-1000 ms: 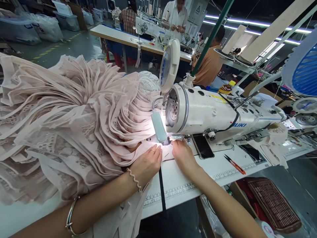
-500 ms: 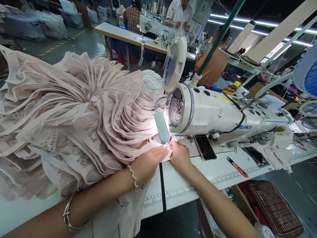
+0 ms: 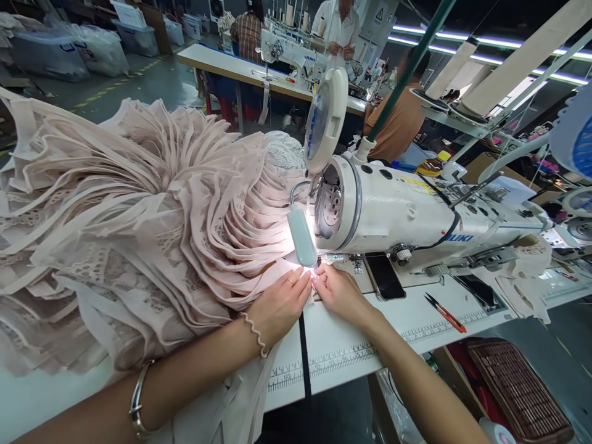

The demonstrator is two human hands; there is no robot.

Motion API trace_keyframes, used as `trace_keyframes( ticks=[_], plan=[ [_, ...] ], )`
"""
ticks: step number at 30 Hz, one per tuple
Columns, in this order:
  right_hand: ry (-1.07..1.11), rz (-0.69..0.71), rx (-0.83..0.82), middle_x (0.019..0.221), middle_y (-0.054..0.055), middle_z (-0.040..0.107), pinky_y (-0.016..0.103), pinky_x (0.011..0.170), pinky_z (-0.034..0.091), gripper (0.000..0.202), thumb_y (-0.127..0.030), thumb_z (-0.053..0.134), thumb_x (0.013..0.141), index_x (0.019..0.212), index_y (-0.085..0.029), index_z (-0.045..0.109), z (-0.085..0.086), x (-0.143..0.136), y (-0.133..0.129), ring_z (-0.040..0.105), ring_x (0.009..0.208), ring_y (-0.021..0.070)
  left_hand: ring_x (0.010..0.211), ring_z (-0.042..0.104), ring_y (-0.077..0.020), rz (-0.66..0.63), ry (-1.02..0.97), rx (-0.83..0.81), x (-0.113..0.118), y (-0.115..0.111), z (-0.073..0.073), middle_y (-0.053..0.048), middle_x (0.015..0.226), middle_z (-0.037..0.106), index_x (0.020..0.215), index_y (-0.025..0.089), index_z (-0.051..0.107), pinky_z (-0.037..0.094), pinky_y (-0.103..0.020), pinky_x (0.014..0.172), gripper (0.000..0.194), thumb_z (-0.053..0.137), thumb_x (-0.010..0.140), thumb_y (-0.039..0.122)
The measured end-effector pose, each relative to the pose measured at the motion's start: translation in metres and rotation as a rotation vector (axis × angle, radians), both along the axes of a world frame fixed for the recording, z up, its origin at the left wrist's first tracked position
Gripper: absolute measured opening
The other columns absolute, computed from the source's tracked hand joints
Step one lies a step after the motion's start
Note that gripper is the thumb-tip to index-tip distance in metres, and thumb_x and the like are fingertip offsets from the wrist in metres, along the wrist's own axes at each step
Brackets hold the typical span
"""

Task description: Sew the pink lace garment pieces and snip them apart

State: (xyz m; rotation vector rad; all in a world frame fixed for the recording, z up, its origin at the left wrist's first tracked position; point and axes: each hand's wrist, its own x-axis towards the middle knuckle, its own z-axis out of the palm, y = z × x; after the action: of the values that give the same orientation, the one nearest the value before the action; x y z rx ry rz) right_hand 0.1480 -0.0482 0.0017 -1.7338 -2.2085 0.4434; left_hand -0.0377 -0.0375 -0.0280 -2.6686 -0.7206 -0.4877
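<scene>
Holding the thin, pale pink cloth strip (image 3: 276, 272) just below the rounded, pale green plastic lamp (image 3: 302, 237); now bending the left hand (image 3: 281, 302), flat before, to pinch beside the right hand (image 3: 340, 293), also pinching; seemingly getting a closer hold on its edge.

Sewing wkshp, JUKI mach. (image 3: 393, 203), thread cones (image 3: 449, 73), fabric pile (image 3: 139, 216), 2nd mach. (image 3: 300, 60) behind
</scene>
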Motion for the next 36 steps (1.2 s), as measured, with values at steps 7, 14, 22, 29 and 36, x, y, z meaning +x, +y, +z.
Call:
trace_keyframes(
  ticks=[7, 14, 22, 29, 36],
  plan=[
    [0.09, 0.258, 0.443, 0.119, 0.009, 0.063, 0.042, 0.096, 0.048, 0.031, -0.022, 0.05, 0.095, 0.126, -0.022, 0.054, -0.024, 0.022, -0.005, 0.056, 0.11, 0.023, 0.123, 0.056, -0.0239, -0.028, -0.051, -0.066, 0.001, 0.002, 0.002, -0.019, 0.124, 0.063, 0.125, 0.003, 0.051, 0.042, -0.039, 0.106, 0.039, 0.032, 0.092, 0.002],
    [-0.178, 0.188, 0.508, 0.11, 0.012, 0.062, 0.04, 0.087, 0.05, 0.029, -0.028, 0.05, 0.096, 0.119, -0.014, 0.063, -0.021, 0.003, -0.005, 0.055, 0.101, 0.0257, 0.101, 0.06, -0.0239, 0.094, -0.203, -0.132, -0.002, 0.002, 0.011, -0.015, 0.104, 0.064, 0.102, 0.01, 0.058, 0.048, -0.041, 0.092, 0.027, 0.033, 0.093, 0.005],
    [-0.377, 0.257, 0.526, 0.11, 0.012, 0.067, 0.04, 0.098, 0.042, 0.04, -0.007, 0.032, 0.097, 0.124, -0.013, 0.06, -0.02, -0.001, -0.001, 0.056, 0.106, 0.023, 0.098, 0.061, -0.0219, -0.019, -0.155, -0.108, 0.005, 0.001, 0.008, -0.013, 0.098, 0.069, 0.103, 0.007, 0.063, 0.047, -0.038, 0.09, 0.031, 0.033, 0.095, 0.005],
    [-0.339, 0.168, 0.344, 0.116, 0.015, 0.065, 0.044, 0.094, 0.047, 0.045, -0.006, 0.031, 0.094, 0.131, -0.013, 0.057, -0.02, 0.0, 0.004, 0.061, 0.102, 0.0252, 0.113, 0.06, -0.0231, -0.01, -0.164, -0.021, 0.009, 0.001, 0.001, -0.016, 0.118, 0.067, 0.117, 0.002, 0.059, 0.045, -0.035, 0.098, 0.035, 0.032, 0.095, 0.005],
    [-0.338, 0.127, 0.37, 0.119, 0.014, 0.065, 0.046, 0.1, 0.044, 0.047, -0.005, 0.028, 0.095, 0.129, -0.013, 0.058, -0.023, 0.0, 0.003, 0.06, 0.105, 0.0253, 0.109, 0.063, -0.024, -0.015, -0.177, 0.034, 0.01, 0.002, 0.002, -0.016, 0.114, 0.069, 0.114, 0.0, 0.06, 0.047, -0.035, 0.096, 0.035, 0.031, 0.095, 0.004]
  ],
)
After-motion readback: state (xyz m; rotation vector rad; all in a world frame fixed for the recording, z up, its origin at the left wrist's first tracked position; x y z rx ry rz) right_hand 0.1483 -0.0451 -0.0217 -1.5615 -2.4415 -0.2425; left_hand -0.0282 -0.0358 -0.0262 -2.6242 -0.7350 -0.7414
